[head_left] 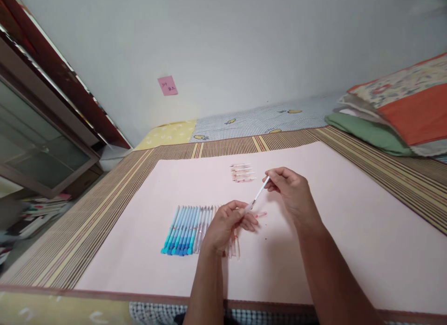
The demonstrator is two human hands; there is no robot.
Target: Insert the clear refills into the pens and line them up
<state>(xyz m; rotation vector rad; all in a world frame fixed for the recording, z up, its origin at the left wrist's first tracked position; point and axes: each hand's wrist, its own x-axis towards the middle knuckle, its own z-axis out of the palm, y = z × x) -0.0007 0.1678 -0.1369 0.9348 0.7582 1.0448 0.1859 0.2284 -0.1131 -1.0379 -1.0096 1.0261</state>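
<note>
My right hand [288,190] pinches the upper end of a thin white pen refill [261,189], which slants down to the left. Its lower end meets a short translucent pen part [248,207] between the fingertips of my left hand [225,222]. Whether the refill sits inside that part, I cannot tell. Just beyond my left fingers lies a small pinkish clear piece [261,215]. Blue pens [179,229] lie side by side left of my left hand, followed by clear and pinkish pens [234,246] partly hidden under it. Several slim pen pieces [243,172] are stacked in rows farther back.
A pale pink sheet [139,250] covers much of the striped mat [101,218]. Folded bedding [412,111] is piled at the right. A pink note [168,85] sticks to the wall, and a glass-doored cabinet [38,143] stands at left.
</note>
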